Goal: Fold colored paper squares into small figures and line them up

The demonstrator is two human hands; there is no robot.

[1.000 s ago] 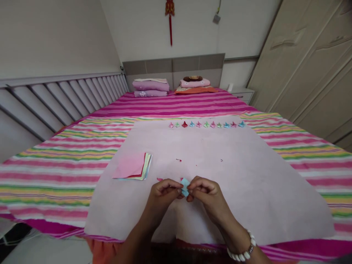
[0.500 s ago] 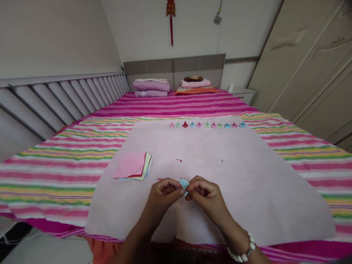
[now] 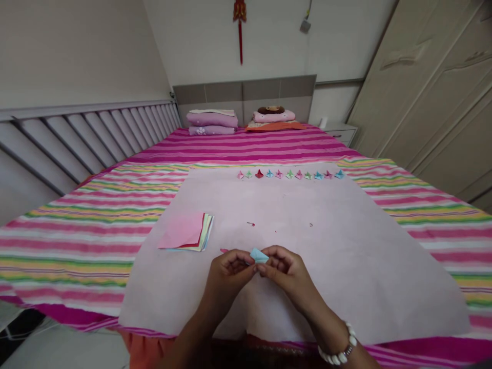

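Note:
My left hand (image 3: 226, 271) and my right hand (image 3: 286, 274) meet just above the near part of a pale pink sheet (image 3: 346, 256) spread on the bed. Both pinch a small folded light blue paper piece (image 3: 259, 255) between their fingertips. A white bead bracelet (image 3: 340, 353) circles my right wrist. A stack of coloured paper squares (image 3: 186, 233), pink on top, lies to the left of my hands. A row of several small folded paper shapes (image 3: 290, 175) in pink, green, red and blue lines the sheet's far edge.
The bed has a striped pink, green and yellow cover (image 3: 77, 225). Folded bedding and pillows (image 3: 211, 123) sit at the headboard. A slatted rail (image 3: 77, 143) runs along the left, wardrobe doors (image 3: 434, 92) stand on the right. Tiny paper scraps (image 3: 250, 224) lie mid-sheet.
The blue paper piece has turned between my fingertips, from standing on edge to lying flatter and slightly higher. Both hands stayed in place.

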